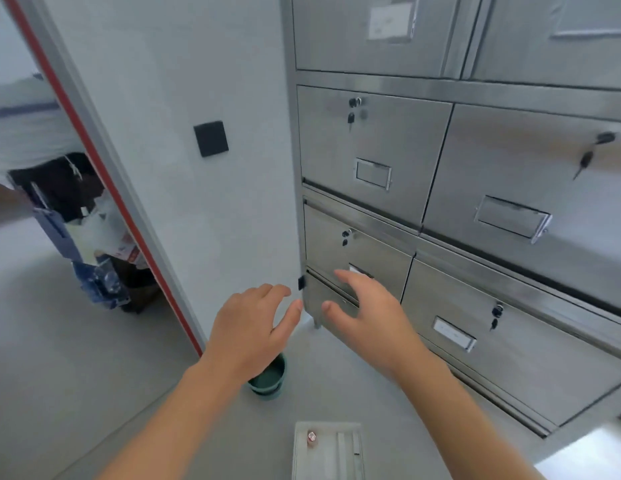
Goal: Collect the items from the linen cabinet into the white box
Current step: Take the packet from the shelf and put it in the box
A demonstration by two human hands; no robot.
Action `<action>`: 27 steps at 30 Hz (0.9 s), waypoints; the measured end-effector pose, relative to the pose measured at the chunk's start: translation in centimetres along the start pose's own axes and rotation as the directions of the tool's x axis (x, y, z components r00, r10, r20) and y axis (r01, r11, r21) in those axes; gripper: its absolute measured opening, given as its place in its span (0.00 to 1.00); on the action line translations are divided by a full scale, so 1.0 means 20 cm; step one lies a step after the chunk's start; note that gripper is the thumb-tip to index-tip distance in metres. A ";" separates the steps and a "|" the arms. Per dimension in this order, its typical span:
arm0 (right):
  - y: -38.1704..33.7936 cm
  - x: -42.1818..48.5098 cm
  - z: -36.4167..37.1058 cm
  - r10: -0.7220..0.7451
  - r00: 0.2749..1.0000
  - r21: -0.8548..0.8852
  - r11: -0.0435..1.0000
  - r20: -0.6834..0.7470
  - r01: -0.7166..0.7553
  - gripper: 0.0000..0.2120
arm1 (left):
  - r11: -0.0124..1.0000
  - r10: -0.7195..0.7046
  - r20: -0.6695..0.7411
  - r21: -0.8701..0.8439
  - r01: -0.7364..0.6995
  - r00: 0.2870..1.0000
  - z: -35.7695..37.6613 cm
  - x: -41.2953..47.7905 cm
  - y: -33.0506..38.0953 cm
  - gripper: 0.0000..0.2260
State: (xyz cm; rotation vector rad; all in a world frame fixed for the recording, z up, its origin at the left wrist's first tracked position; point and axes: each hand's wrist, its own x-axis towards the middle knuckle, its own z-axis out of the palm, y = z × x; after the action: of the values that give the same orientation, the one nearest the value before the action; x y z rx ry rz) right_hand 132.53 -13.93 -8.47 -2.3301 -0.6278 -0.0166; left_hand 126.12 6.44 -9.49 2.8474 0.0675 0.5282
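Down at the lower left corner of the linen cabinet [475, 161], both my hands are empty, fingers apart and relaxed: right hand [368, 313] at the lowest drawer [357, 251], left hand [253, 323] beside the cabinet's edge. Every drawer looks closed, so collecting seems barely begun; the white box [298, 452] sits on the floor below, one small item [312, 437] inside

The steel cabinet [371, 80] walls off the frame's right half with drawer fronts [388, 140] and jutting keys [350, 117]. Bare floor [77, 375] lies open across the lower left and centre, broken by a green bucket [271, 382] and the white box [328, 426]. At left, a cart [65, 237] partly fills the doorway [28, 233].
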 end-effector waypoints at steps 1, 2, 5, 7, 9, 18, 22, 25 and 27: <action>-0.03 -0.02 -0.03 -0.014 1.000 -0.008 1.000 -0.002 0.014 0.26 | 1.000 0.004 -0.018 0.004 -0.004 1.000 -0.05 -0.02 0.01 0.25; -0.06 -0.04 -0.06 -0.032 0.999 -0.013 0.999 -0.006 0.032 0.26 | 1.000 0.002 -0.036 0.005 -0.002 0.999 -0.10 -0.04 0.02 0.25; -0.14 -0.04 -0.06 -0.070 0.998 -0.017 0.997 -0.008 0.069 0.27 | 1.000 -0.018 -0.079 0.004 0.019 0.997 -0.23 -0.08 -0.02 0.24; -0.21 -0.03 -0.02 -0.098 0.995 -0.003 0.995 -0.008 0.098 0.27 | 0.999 -0.040 -0.112 0.017 0.043 0.993 -0.30 -0.13 -0.07 0.24; -0.30 -0.01 0.04 -0.132 0.991 0.042 0.990 -0.019 0.132 0.27 | 0.996 -0.075 -0.144 0.038 0.082 0.987 -0.38 -0.19 -0.15 0.24; -1.06 0.14 0.49 -0.450 0.876 0.120 0.893 0.176 0.435 0.29 | 0.914 -0.336 -0.338 0.108 0.391 0.879 -0.85 -0.64 -0.73 0.25; -1.46 0.06 0.81 -0.629 0.738 0.255 0.776 0.245 0.577 0.29 | 0.787 -0.499 -0.422 0.145 0.600 0.757 -1.02 -1.07 -0.91 0.24; -1.80 -0.14 1.06 -0.765 0.545 0.390 0.644 0.342 0.659 0.28 | 0.578 -0.628 -0.532 0.169 0.798 0.567 -1.20 -1.51 -0.92 0.23; -2.00 -0.31 1.18 -0.837 0.404 0.490 0.544 0.368 0.681 0.28 | 0.431 -0.673 -0.602 0.154 0.889 0.430 -1.29 -1.79 -0.84 0.23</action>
State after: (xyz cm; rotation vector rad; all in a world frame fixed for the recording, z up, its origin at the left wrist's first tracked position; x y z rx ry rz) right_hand 105.52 23.79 -1.69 -1.5358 -1.8788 0.3393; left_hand 83.46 25.51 -2.76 2.4872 1.8061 1.0047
